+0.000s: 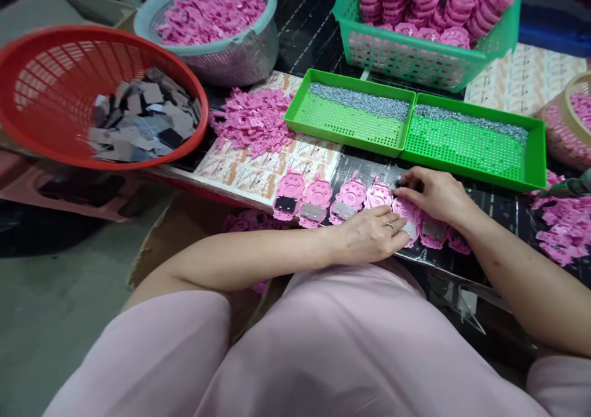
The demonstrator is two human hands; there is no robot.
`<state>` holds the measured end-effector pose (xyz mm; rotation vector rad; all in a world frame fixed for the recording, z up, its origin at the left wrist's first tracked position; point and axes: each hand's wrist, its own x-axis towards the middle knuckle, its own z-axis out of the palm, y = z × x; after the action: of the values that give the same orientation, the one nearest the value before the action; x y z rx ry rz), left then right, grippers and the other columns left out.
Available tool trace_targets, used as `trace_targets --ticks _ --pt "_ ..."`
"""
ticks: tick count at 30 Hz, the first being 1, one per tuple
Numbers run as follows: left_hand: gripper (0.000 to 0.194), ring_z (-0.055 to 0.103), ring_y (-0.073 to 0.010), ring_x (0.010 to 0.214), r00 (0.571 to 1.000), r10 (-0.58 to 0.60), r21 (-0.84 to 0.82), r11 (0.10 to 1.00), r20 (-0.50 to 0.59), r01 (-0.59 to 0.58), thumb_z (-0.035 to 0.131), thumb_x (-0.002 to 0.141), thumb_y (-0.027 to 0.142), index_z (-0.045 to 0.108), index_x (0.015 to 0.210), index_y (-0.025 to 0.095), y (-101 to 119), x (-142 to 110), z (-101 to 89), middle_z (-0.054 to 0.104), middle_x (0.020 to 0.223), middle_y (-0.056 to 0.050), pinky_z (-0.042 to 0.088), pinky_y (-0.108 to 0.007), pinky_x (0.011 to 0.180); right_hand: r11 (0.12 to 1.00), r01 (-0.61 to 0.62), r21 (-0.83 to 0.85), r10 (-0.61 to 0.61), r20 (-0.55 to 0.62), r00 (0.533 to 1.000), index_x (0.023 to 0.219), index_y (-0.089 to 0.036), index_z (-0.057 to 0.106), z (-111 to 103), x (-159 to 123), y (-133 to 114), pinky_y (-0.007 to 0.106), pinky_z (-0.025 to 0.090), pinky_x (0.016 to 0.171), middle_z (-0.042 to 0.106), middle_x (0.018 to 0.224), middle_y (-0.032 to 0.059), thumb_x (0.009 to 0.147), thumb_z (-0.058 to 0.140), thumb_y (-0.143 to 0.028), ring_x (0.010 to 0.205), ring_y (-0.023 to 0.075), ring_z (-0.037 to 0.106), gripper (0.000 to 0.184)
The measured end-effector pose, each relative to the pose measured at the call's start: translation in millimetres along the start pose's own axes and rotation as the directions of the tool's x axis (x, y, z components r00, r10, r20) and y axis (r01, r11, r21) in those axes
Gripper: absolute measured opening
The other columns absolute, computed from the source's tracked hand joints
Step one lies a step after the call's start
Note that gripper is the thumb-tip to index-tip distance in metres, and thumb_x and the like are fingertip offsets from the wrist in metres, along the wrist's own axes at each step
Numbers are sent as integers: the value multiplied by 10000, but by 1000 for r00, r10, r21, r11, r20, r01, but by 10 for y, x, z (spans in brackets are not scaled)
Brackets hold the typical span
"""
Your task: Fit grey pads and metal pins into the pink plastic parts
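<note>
A row of pink pig-shaped plastic shells point(318, 200) lies along the table's near edge, some with a grey or black insert in them. My left hand point(369, 235), a ring on one finger, rests with curled fingers on a shell point(406, 214) in the middle of the row. My right hand point(434, 192) hovers just above the same shell, its fingertips pinched together near the shell's top edge. What the fingertips hold is too small to make out. More shells point(434, 232) continue to the right, partly hidden under my right wrist.
Two green trays point(351, 135) point(480, 158) of tiny metal screws sit behind the row. A loose pink parts pile point(252, 121), a red basket point(46, 60) of grey squares, a grey basket point(240, 53) and a green basket point(406, 56) of pink parts stand farther back.
</note>
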<state>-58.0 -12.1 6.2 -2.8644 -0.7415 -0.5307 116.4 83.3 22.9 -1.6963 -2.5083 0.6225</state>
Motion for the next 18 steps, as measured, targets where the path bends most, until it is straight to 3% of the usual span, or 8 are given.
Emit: trace_targets --ticks 4,7,8,10,12,14,16,18 --pt "225 678 -195 989 997 -40 -103 994 68 47 434 961 119 655 920 133 -24 46 -62 719 1055 -125 487 -340 926 999 -31 29 33 -42 999 993 -255 649 17 4 100 283 362 537 689 763 -3 696 686 -623 649 179 601 475" --pt "159 667 -189 997 959 -251 -300 912 131 280 486 962 166 644 953 153 -150 63 -139 715 1062 -104 477 -326 916 989 51 140 -29 -155 987 864 -217 674 -57 -60 113 325 430 574 694 758 42 656 583 -790 628 187 592 617" --pt "135 666 -182 982 927 -346 -404 834 147 375 505 962 190 635 965 155 -207 62 -167 714 1056 -94 481 -313 894 982 96 165 -66 -180 981 852 -213 680 -98 -107 89 332 452 593 703 783 53 680 542 -804 638 187 600 631" --pt "102 666 -151 930 836 -514 -653 570 190 499 542 956 225 608 970 148 -316 59 -209 709 1020 -72 490 -278 854 950 232 209 -182 -232 956 889 -229 692 -176 -226 3 323 480 619 712 836 47 743 558 -739 684 187 627 547" --pt "98 666 -115 851 749 -608 -847 225 264 481 596 929 227 570 961 138 -391 63 -217 699 946 -51 499 -240 793 911 365 192 -310 -264 913 1004 -258 683 -222 -343 -115 315 485 612 703 839 33 790 611 -628 690 182 632 433" --pt "155 660 -95 763 686 -644 -913 -47 338 406 645 895 211 535 977 138 -419 71 -193 683 872 -33 500 -216 712 895 428 125 -379 -293 878 1110 -278 647 -224 -414 -224 322 477 585 692 824 32 821 628 -548 655 181 620 396" --pt "216 655 -88 716 652 -658 -919 -178 377 352 672 872 190 515 1016 149 -411 67 -162 676 818 -14 500 -205 668 895 441 68 -398 -325 858 1149 -286 626 -194 -431 -293 332 477 565 693 834 39 843 627 -500 640 185 621 374" --pt "219 663 -87 708 642 -646 -909 -244 413 338 651 887 172 510 1054 154 -392 30 -158 687 796 -6 521 -211 678 884 466 45 -426 -335 840 1150 -302 623 -157 -419 -317 335 487 558 707 883 38 850 637 -449 660 192 643 334"
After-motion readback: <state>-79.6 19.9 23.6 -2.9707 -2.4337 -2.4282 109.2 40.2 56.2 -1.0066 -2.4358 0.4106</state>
